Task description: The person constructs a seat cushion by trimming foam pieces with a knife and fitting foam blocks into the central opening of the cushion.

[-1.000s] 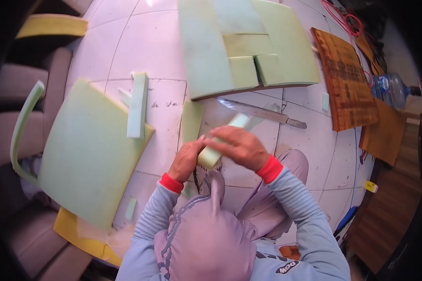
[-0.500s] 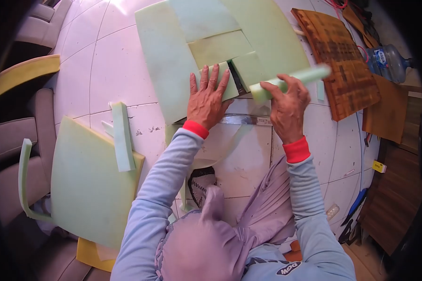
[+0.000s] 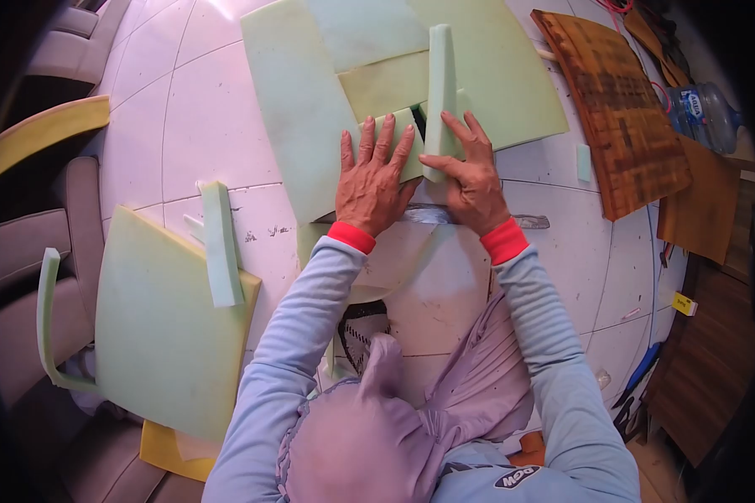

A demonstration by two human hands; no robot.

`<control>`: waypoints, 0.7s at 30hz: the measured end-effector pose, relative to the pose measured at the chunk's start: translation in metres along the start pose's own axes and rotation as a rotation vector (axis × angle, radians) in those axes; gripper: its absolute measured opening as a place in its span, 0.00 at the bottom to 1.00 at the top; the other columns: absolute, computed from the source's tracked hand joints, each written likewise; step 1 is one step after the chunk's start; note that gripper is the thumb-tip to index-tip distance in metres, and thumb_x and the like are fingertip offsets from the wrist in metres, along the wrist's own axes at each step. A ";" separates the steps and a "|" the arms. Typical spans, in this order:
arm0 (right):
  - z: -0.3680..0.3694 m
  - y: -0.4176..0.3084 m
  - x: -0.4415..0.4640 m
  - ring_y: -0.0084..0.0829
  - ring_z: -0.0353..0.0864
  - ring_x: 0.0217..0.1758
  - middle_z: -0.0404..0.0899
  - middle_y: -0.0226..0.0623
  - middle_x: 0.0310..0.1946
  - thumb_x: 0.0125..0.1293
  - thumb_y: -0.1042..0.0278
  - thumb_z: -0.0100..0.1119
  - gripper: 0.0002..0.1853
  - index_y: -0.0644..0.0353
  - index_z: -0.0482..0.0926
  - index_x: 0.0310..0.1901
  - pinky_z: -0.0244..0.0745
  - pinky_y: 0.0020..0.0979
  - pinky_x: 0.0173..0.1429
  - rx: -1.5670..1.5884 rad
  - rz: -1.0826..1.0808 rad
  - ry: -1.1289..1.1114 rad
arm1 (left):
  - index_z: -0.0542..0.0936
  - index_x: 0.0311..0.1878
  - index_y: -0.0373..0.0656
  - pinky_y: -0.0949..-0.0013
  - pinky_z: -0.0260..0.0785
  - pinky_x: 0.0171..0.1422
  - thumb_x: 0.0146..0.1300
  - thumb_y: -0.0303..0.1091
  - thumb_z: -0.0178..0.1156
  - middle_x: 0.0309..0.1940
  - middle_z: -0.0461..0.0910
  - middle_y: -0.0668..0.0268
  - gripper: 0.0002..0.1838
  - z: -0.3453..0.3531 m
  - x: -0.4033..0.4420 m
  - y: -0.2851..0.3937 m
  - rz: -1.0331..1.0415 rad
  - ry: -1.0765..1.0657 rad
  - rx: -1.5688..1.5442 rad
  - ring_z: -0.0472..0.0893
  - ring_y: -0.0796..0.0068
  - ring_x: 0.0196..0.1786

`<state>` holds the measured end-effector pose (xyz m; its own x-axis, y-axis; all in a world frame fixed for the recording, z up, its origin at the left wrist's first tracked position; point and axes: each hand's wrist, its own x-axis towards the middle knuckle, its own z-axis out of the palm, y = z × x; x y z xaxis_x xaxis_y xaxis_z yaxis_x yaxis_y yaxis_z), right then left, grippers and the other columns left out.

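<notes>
My left hand (image 3: 371,180) lies flat with its fingers spread on a pale green foam piece (image 3: 404,134) at the near edge of a large foam sheet (image 3: 512,92). In my right hand (image 3: 474,180) is a long foam strip (image 3: 441,80), gripped near its lower end between thumb and fingers. The strip points away from me, just right of a narrow dark gap (image 3: 419,124) in the foam. Below both hands, a flat metal strip (image 3: 428,215) lies on the floor, partly covered by them.
At left, another foam sheet (image 3: 164,327) carries a loose foam strip (image 3: 221,251). Grey cushioned seats (image 3: 33,285) line the left side. A brown wooden board (image 3: 617,117), a large water bottle (image 3: 703,117) and a small yellow box (image 3: 684,303) are at right.
My right hand has moved left and turned the foam strip from pointing right to pointing away from me, bringing it over the sheet beside the gap. My left hand stays put.
</notes>
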<state>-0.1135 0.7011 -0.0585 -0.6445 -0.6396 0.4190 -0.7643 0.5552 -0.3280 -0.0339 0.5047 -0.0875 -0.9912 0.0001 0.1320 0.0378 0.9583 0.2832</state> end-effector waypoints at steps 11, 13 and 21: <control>0.026 -0.055 0.003 0.54 0.79 0.70 0.78 0.53 0.66 0.69 0.75 0.65 0.34 0.52 0.75 0.78 0.79 0.47 0.72 0.407 0.549 0.195 | 0.63 0.89 0.55 0.33 0.35 0.92 0.74 0.54 0.64 0.90 0.54 0.54 0.44 0.003 0.001 0.001 0.009 0.031 -0.006 0.50 0.46 0.92; 0.030 -0.049 0.002 0.55 0.80 0.69 0.80 0.53 0.64 0.69 0.75 0.66 0.32 0.51 0.78 0.76 0.80 0.47 0.71 0.396 0.506 0.193 | 0.63 0.88 0.53 0.33 0.35 0.92 0.73 0.54 0.64 0.90 0.54 0.54 0.44 0.004 0.001 0.000 0.007 0.027 -0.018 0.50 0.46 0.92; 0.033 -0.029 -0.005 0.52 0.86 0.60 0.81 0.52 0.63 0.70 0.71 0.72 0.24 0.49 0.87 0.68 0.85 0.46 0.62 0.283 0.515 0.149 | 0.64 0.88 0.53 0.27 0.32 0.91 0.76 0.56 0.62 0.91 0.53 0.58 0.42 0.003 0.001 0.001 -0.010 -0.014 0.057 0.49 0.49 0.93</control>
<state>-0.0887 0.6707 -0.0787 -0.9388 -0.2333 0.2535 -0.3441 0.5977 -0.7241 -0.0348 0.5060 -0.0897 -0.9933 -0.0061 0.1158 0.0208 0.9731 0.2296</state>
